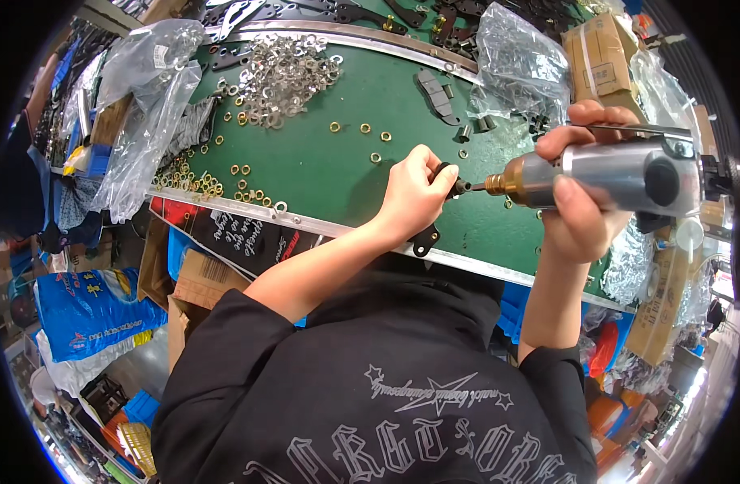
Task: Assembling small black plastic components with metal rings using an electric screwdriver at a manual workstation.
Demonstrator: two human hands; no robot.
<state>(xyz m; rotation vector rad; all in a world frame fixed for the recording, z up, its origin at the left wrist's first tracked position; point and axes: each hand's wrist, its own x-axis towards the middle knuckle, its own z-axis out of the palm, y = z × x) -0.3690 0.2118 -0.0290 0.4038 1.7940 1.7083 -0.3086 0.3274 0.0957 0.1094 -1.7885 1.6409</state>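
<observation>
Left hand: the left hand [414,194] is closed in a pinch on a small flat black metal bracket [428,236], which hangs just below its fingers over the near edge of the counter.
Right hand: the right hand [583,189] is wrapped tight round a silver and brass-nosed pneumatic screwdriver [604,176], held level.
Tool tip: the driver's bit [466,186] points toward the left hand and meets the bracket's upper end right at the thumb and fingertips.
Counter: a green-topped counter with a bright metal rim [321,161] lies beyond both hands.
Progress: judged from this, a fastener is being driven into the one bracket in hand; whether it is seated cannot be told, as the fingers hide the joint.
Done pieces: several dark flat brackets [434,93] lie beyond the hands; finished or not is unclear.
Stock left: a heap of silver washers [285,73], too many to count, lies far beyond the left hand.
Brass pieces: dozens of small brass rings [245,181] are scattered further left.
Bags: at least three clear plastic bags [519,68] sit along the counter's edges.
Count in hand: one bracket, one driver.
</observation>
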